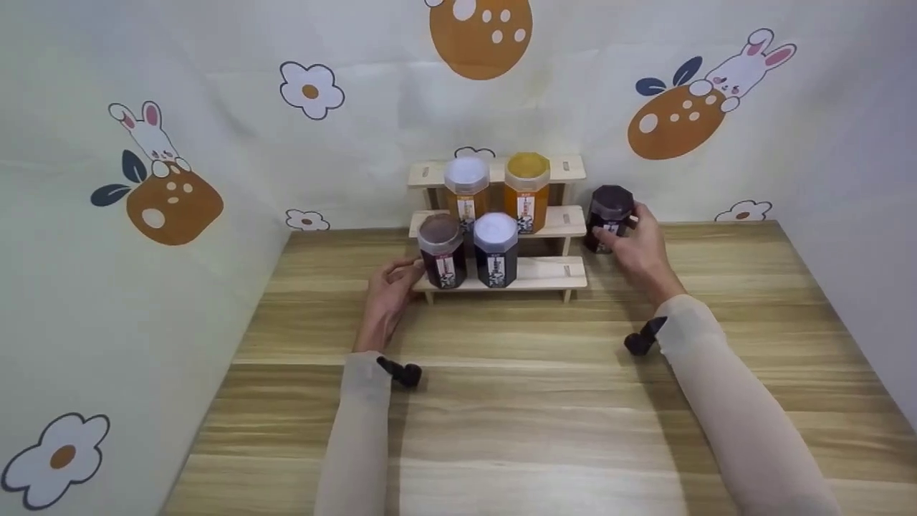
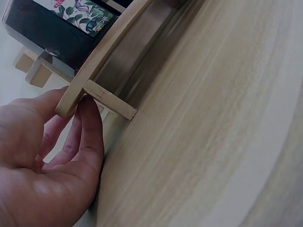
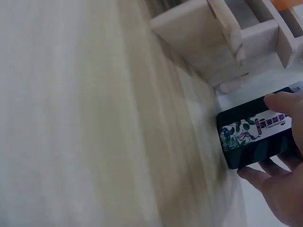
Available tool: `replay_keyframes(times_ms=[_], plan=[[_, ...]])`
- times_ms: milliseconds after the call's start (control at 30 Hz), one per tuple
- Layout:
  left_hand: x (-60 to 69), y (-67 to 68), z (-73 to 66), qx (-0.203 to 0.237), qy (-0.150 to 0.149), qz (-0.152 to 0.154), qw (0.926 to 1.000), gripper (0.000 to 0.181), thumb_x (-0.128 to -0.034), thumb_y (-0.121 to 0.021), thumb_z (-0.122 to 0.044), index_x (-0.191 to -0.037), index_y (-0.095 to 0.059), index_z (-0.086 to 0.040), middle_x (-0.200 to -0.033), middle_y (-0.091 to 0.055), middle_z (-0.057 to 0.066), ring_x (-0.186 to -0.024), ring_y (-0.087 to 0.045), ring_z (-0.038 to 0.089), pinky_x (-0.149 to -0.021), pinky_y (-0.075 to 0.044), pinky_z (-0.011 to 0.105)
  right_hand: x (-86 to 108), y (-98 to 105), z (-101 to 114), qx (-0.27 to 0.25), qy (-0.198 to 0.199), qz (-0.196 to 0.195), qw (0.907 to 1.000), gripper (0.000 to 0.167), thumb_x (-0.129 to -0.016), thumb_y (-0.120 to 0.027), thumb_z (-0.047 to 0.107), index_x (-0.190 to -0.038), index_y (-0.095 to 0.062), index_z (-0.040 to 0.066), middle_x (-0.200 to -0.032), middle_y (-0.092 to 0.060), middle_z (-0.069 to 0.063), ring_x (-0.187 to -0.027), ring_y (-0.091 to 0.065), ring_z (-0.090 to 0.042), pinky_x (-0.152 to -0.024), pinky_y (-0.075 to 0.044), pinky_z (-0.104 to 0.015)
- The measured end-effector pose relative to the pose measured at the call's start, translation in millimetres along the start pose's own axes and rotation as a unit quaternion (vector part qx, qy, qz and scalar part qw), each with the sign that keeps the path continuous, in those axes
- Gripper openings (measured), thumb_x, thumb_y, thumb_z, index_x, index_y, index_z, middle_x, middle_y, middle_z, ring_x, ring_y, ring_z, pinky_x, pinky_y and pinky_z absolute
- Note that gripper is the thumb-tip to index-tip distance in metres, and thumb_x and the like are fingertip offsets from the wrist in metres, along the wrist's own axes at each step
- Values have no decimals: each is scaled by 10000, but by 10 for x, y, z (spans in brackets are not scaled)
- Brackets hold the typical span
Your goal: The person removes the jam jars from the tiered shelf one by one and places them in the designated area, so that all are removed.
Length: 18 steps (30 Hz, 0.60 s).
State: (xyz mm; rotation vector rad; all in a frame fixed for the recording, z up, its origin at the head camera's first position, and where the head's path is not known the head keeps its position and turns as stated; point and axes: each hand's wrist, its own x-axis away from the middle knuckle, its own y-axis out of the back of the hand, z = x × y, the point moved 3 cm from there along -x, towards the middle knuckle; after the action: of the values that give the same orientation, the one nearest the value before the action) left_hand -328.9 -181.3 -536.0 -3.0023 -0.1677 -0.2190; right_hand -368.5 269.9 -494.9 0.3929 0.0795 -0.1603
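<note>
A three-tier wooden display stand (image 1: 541,272) is against the back wall. On its lowest step are two dark jars, one with a brown lid (image 1: 441,259) and one with a white lid (image 1: 496,259). Higher up stand two amber jars, one white-topped (image 1: 467,188) and one yellow-topped (image 1: 528,188). My left hand (image 1: 390,294) pinches the left end of the bottom step, thumb above and fingers beneath, as the left wrist view shows. My right hand (image 1: 641,247) grips a dark jar (image 3: 255,130) with a printed plant label, upright just right of the stand.
The wood-grain table (image 1: 501,401) stretches in front of the stand. Pale cloth walls (image 1: 372,129) with rabbit, fruit and flower prints enclose it at the back and sides. A small black camera (image 1: 408,374) sits on each wrist.
</note>
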Motion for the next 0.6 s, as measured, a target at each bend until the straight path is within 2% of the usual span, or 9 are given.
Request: replay_keyframes(times_ms=[100, 233, 300, 467, 600], plan=[[-11, -7, 9, 3, -41, 30, 10000, 338, -1000, -810, -185, -1288, -712, -37, -1160, -786, 96, -1076, -713, 163, -830, -591, 254, -40, 3, 23, 61, -19, 51, 10000, 807, -984, -816, 163, -1643, -370, 26, -1642, -486, -224, -1555, -443, -388, -1274, -407, -491], [-9, 5, -11, -231, -74, 13, 9997, 354, -1010, -802, -241, -1298, -713, -55, -1217, -776, 114, -1136, -705, 180, -871, -589, 257, -65, -22, 28, 9, 51, 57, 10000, 783, -994, -803, 150, -1643, -379, 41, -1650, -477, -221, -1558, -441, -392, -1264, -424, -488], [-5, 16, -21, -309, -55, -16, 9995, 365, -1016, -790, -248, -1317, -704, -61, -1247, -764, 131, -1161, -698, 195, -892, -590, 264, -76, -46, 19, 21, 133, 62, 9999, 774, -1003, -792, 154, -1642, -374, 31, -1654, -470, -235, -1560, -440, -400, -1272, -413, -495], [0, 21, -18, -195, 8, -45, 9998, 384, -1015, -790, -223, -1341, -687, -49, -1284, -744, 173, -1167, -702, 219, -917, -605, 289, -68, -80, -41, 210, 241, 38, 9995, 732, -1035, -758, 207, -1621, -378, -15, -1642, -483, -259, -1548, -460, -377, -1303, -365, -480], [5, 8, -5, -211, 53, -30, 9998, 408, -1005, -810, -258, -1336, -687, -54, -1240, -758, 130, -1122, -717, 181, -892, -609, 264, -24, -70, -91, 288, 293, 55, 9991, 780, -1026, -768, 209, -1629, -339, -39, -1645, -462, -286, -1548, -453, -396, -1309, -350, -501]])
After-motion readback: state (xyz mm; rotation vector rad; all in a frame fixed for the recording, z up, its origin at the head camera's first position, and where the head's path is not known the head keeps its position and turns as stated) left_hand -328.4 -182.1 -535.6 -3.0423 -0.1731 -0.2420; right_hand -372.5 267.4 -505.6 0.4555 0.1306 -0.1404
